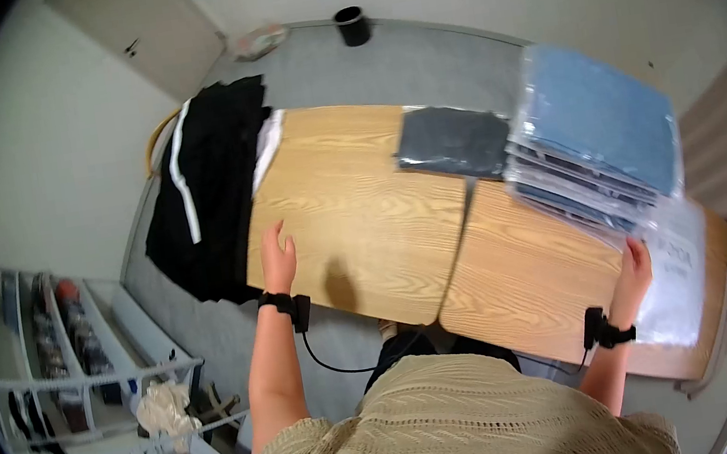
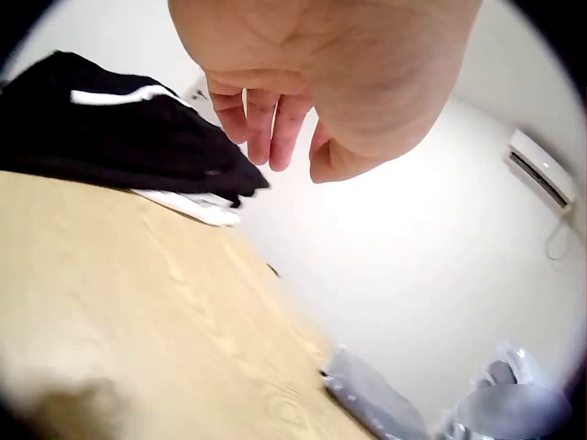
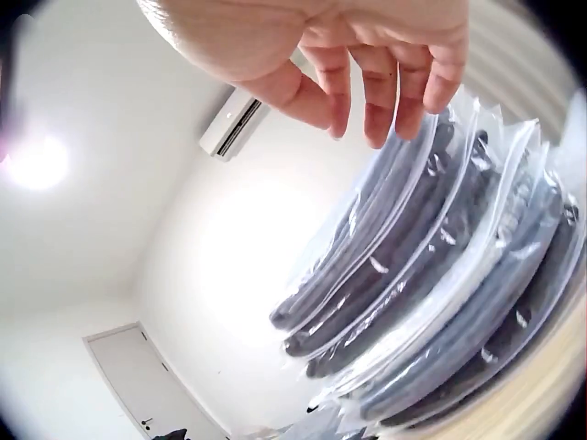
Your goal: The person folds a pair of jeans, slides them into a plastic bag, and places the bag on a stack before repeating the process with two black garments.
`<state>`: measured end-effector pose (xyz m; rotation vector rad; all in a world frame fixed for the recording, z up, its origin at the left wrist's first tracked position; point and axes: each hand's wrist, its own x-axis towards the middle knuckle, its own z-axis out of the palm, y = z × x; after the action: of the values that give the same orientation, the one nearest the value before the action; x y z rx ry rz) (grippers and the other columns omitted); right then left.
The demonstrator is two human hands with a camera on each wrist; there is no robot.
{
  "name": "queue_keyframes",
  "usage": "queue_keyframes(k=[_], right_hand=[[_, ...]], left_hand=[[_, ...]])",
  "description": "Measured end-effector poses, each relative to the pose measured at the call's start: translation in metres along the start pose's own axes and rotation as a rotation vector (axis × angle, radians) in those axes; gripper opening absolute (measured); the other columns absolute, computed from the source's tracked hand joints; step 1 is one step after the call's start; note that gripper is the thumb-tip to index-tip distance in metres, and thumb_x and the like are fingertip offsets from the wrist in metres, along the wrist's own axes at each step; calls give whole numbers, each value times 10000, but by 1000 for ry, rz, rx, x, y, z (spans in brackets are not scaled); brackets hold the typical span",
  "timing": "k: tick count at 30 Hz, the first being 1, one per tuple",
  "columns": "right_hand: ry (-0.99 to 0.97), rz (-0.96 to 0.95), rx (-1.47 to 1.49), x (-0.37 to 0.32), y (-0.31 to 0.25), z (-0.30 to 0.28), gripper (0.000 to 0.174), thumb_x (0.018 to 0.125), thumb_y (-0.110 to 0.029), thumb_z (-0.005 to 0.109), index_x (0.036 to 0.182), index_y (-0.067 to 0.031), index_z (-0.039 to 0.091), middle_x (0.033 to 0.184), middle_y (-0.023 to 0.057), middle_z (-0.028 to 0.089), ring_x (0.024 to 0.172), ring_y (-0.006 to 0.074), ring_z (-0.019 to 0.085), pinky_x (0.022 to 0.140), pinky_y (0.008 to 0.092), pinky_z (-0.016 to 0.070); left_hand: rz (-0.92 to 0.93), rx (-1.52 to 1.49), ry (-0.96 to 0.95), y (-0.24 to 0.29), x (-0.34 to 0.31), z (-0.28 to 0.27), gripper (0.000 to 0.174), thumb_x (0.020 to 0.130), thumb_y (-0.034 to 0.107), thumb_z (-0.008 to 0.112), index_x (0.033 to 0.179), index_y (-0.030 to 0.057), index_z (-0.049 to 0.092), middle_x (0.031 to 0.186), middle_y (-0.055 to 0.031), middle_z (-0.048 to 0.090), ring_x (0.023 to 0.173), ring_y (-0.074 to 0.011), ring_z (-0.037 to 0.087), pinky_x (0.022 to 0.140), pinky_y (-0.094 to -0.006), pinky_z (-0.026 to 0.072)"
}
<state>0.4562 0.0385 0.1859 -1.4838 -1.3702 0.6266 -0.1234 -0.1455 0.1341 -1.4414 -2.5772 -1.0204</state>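
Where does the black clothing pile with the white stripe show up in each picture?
Head: the black clothing pile is left of centre, at the wooden table's left end.
Left wrist: upper left.
Right wrist: perhaps only a black scrap at the bottom edge, below the door.
Shared landmark: the wooden table.

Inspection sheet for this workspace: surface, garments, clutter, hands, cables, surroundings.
Surface: wood table, seam running across.
Garments: bagged stack at right, dark bagged piece beside it; black clothes at left end.
Clutter: pale bundle on floor near door.
Hands: left hand open, holding nothing; right hand open near clear bags, contact unclear.
Cables: left cable loops from wrist camera towards body.
Surroundings: shelves left, bin by wall.
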Motion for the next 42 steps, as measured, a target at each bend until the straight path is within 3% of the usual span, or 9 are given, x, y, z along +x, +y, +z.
queue_keyframes(k=[9, 20, 25, 27, 29, 32, 35, 37, 42], right_hand=[[-123, -10, 32, -65, -79, 106, 186, 914, -59, 492, 1057, 23, 579, 1035, 77, 606, 976, 155, 553, 887, 268, 411], [-282, -61, -121, -145, -157, 198, 223, 892, -90, 509, 1076, 10, 587, 1078, 103, 607, 1032, 195, 547, 946, 321, 386], [-366, -36, -248, -155, -167, 202, 226, 885, -102, 512, 1067, 5, 591, 1066, 105, 613, 1044, 208, 546, 953, 335, 384], [-349, -58, -262, -159, -173, 207, 210, 875, -94, 518, 1043, 5, 596, 1047, 107, 617, 1033, 206, 549, 945, 332, 386], [-395, -21, -269, -163, -180, 210, 193, 864, -82, 521, 1018, 2, 602, 1022, 102, 623, 1018, 204, 555, 936, 323, 387], [-394, 24, -247, -173, -192, 217, 167, 852, -61, 523, 984, 0, 604, 981, 85, 630, 989, 193, 565, 918, 310, 394], [-427, 73, -189, -182, -183, 223, 143, 845, -51, 530, 957, 3, 603, 960, 77, 633, 960, 180, 572, 889, 298, 409], [-542, 59, -141, -189, -168, 234, 138, 841, -44, 537, 954, 3, 603, 951, 76, 637, 938, 177, 582, 864, 289, 426], [-732, 198, 33, -219, -148, 280, 135, 899, -89, 538, 974, 9, 595, 933, 76, 632, 901, 147, 588, 833, 271, 438]], left_hand=[[-464, 80, 112, -212, -38, -49, 390, 788, 31, 547, 1174, 11, 501, 1117, -197, 562, 1063, -343, 527, 924, -400, 422], [-551, 121, 165, -338, 46, -61, 545, 787, 110, 620, 1285, 20, 417, 1266, -209, 469, 1172, -376, 439, 994, -421, 373], [-534, 254, 102, -328, 82, -46, 696, 732, 226, 720, 1326, 62, 397, 1323, -120, 456, 1232, -330, 394, 1012, -473, 324], [-615, 277, 61, -315, 102, -47, 751, 710, 236, 751, 1342, 69, 381, 1285, -154, 493, 1240, -322, 391, 1005, -461, 318], [-704, 222, -29, -312, 121, -39, 694, 755, 247, 714, 1341, 68, 388, 1185, -184, 569, 1153, -335, 489, 979, -456, 344], [-486, 78, -77, -320, 132, 14, 490, 857, 200, 531, 1304, 29, 432, 1002, -251, 624, 925, -412, 594, 827, -494, 451], [-323, -251, -197, -242, 132, 34, 115, 827, 121, 470, 871, 16, 489, 890, -330, 549, 903, -486, 508, 729, -539, 416], [-185, -392, -108, -206, 120, 67, 149, 851, 130, 468, 884, -14, 454, 842, -340, 525, 867, -521, 471, 699, -522, 396], [-214, -565, -211, -122, 93, 54, 175, 851, 125, 471, 800, -41, 450, 810, -318, 527, 814, -490, 495, 677, -486, 411]])
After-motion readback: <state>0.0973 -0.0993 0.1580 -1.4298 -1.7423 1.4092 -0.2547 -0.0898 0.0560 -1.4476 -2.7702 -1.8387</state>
